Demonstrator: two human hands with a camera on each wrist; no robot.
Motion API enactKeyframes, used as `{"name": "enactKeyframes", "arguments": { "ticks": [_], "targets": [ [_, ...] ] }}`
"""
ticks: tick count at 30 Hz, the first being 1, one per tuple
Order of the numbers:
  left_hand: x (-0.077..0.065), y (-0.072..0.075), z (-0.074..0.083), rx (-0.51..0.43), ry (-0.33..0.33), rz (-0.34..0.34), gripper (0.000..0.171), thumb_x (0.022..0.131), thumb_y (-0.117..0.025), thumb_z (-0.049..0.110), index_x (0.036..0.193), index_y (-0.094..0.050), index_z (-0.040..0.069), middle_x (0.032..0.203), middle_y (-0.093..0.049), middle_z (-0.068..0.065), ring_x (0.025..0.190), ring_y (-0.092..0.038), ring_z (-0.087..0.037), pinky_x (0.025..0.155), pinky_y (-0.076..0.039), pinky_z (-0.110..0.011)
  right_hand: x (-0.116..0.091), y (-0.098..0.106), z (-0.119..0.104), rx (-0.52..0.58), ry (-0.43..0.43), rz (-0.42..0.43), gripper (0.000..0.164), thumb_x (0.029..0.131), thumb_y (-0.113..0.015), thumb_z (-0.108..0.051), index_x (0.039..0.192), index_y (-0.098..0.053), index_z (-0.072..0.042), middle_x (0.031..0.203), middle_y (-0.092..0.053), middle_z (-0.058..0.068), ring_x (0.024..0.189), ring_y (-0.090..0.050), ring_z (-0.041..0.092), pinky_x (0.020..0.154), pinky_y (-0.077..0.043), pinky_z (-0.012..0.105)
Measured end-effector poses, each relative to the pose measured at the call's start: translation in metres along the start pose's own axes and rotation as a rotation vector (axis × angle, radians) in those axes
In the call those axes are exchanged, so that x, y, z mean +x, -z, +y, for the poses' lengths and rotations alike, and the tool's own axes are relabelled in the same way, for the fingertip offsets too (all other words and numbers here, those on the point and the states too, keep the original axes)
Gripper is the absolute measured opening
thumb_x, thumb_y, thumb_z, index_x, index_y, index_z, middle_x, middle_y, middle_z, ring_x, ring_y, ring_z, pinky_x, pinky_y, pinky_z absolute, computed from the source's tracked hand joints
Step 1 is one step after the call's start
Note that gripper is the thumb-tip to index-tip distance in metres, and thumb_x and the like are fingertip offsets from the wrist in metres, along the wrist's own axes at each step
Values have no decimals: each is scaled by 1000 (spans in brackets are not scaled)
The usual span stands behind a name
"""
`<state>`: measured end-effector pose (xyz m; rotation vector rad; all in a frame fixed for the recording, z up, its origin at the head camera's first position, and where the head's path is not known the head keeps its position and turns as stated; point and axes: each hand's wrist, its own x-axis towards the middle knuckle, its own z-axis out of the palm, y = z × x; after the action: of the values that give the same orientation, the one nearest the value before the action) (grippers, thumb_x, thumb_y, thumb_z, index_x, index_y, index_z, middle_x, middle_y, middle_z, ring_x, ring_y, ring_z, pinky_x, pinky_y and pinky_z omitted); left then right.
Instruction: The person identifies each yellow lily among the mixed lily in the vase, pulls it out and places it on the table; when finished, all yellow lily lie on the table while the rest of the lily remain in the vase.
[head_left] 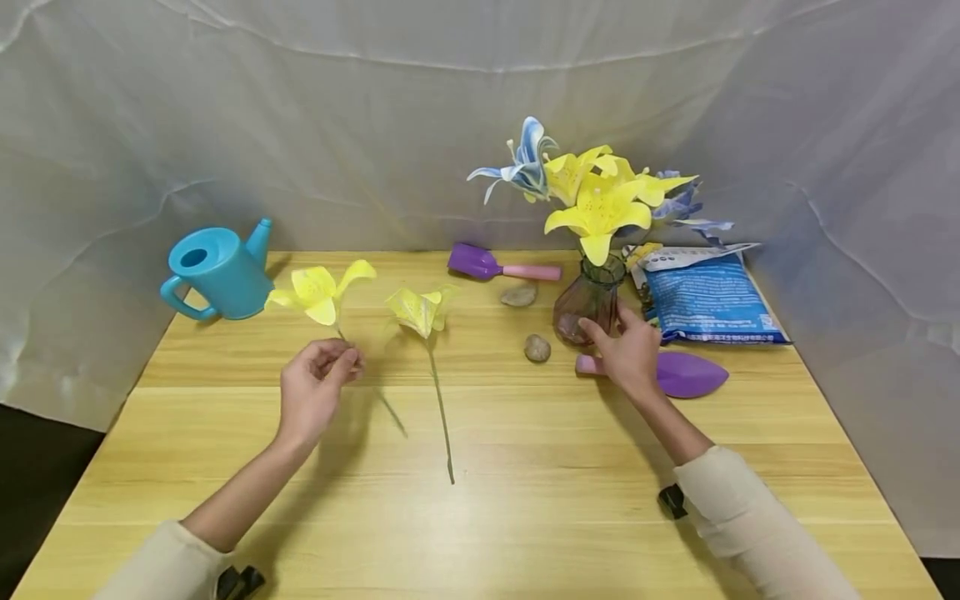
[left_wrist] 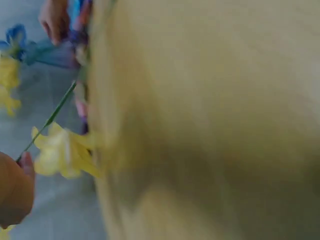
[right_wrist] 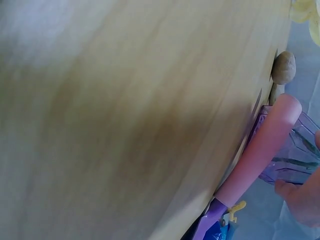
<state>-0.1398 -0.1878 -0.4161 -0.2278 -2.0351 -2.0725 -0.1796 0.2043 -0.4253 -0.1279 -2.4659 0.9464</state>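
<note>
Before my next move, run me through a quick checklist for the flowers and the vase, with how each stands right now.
1. Flower in hand: ok. The left hand holds a yellow flower by its stem.
2. Vase steadied: ok. The right hand grips the vase.
3. Room in the vase: cannot tell. Yellow and blue flowers crowd above its mouth.
4. Water in the vase: cannot tell. Stems show through the side, but no clear waterline.
5. Space in front of the vase: not ok. A purple trowel lies there, partly beneath the right hand.
6. Way across: not ok. Another yellow flower lies between the two hands.
</note>
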Motion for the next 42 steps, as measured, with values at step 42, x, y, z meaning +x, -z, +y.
{"name": "enactKeyframes", "arguments": {
  "ticks": [42],
  "targets": [
    [30,-38,49,826,-15,-543,24,82,-62,32,80,-66,8,66,-60,2,57,-53,-10,53,-47,-26,-1,1,-2,-4,-11,-5,39,74,-69,-38,91,-60,-5,54,-45,7,52,-38,22,57,-27,32]
  ]
}}
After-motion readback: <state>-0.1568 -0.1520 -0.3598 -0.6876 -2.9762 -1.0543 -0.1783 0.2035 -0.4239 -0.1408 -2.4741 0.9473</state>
